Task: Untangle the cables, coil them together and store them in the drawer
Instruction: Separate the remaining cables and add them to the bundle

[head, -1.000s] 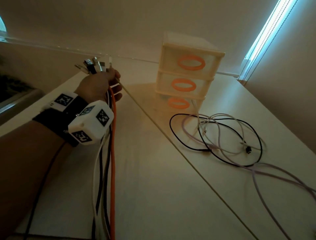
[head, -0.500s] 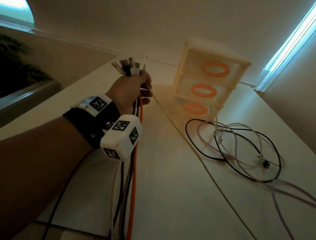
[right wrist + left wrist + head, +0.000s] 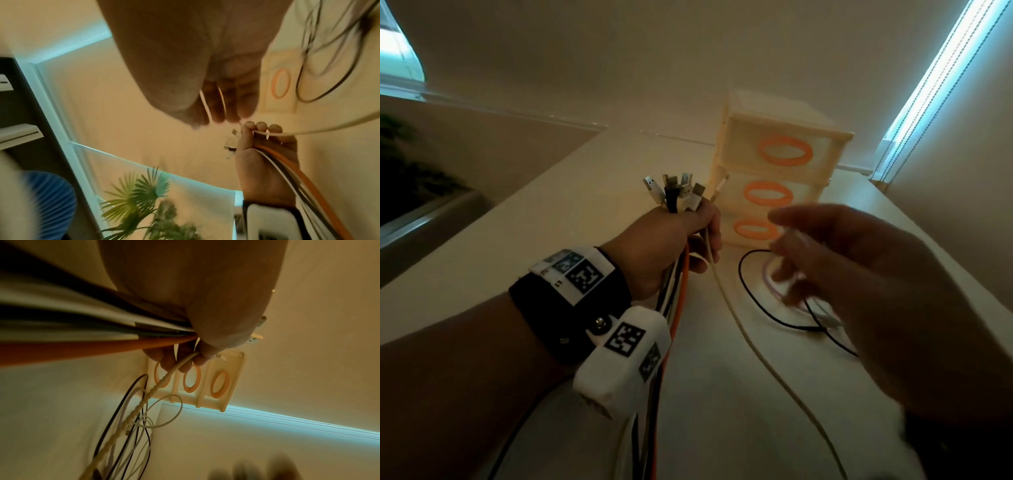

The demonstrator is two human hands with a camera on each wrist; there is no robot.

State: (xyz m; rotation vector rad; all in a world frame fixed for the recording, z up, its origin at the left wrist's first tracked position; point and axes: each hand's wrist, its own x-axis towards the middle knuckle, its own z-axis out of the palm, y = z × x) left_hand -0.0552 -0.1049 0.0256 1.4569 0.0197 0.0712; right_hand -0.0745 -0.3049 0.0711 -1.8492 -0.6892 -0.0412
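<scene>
Cables' (image 3: 678,301) plug ends up in left hand's (image 3: 664,250) fist; cream cable (image 3: 736,322) trails toward right hand (image 3: 859,291), fingers loose, holding nothing.

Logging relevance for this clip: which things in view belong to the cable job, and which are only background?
Job:
left hand gripping cable bundle
right hand
loose cables on table
drawer unit

Background:
potted palm
window blind
</scene>
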